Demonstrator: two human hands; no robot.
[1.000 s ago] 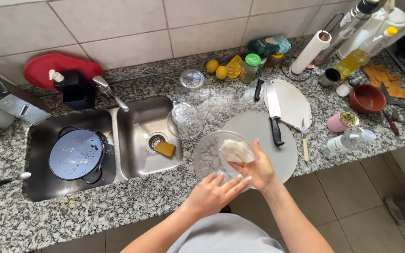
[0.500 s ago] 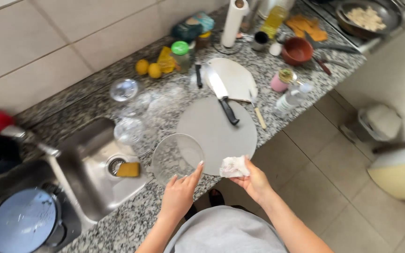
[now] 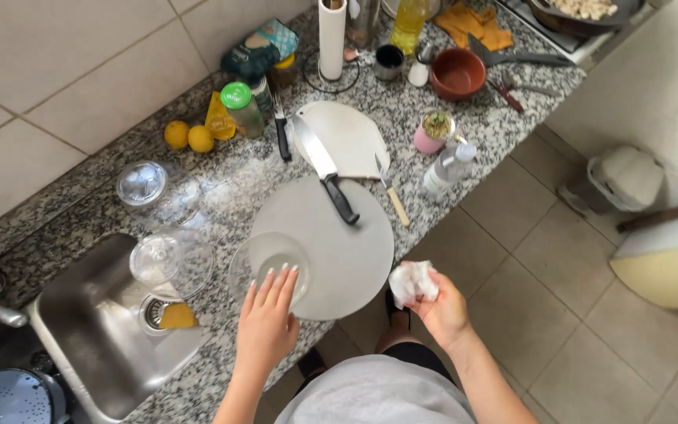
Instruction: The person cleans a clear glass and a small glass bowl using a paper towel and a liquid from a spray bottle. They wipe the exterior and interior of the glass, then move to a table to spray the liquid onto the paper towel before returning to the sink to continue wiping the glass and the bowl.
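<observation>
Left hand (image 3: 267,320) flat, fingers together, on rim of glass bowl (image 3: 270,265) at counter edge, overlapping round grey board (image 3: 331,243). Right hand (image 3: 438,308) clamped on crumpled paper towel (image 3: 411,281), off counter. Knife (image 3: 326,169) across board; sink (image 3: 103,330) w/ sponge left.

Big kitchen knife (image 3: 325,167) lies across grey round board (image 3: 339,243) and white cutting board (image 3: 348,137). Two lemons (image 3: 188,137) by tiled wall. Green-capped jar (image 3: 241,107), paper towel roll (image 3: 332,35), oil bottle (image 3: 408,22), terracotta bowl (image 3: 457,74), pink cup (image 3: 431,132), clear plastic bottle (image 3: 448,166). Sink (image 3: 96,338) with yellow sponge (image 3: 176,316). Pedal bin (image 3: 623,179) on floor.
</observation>
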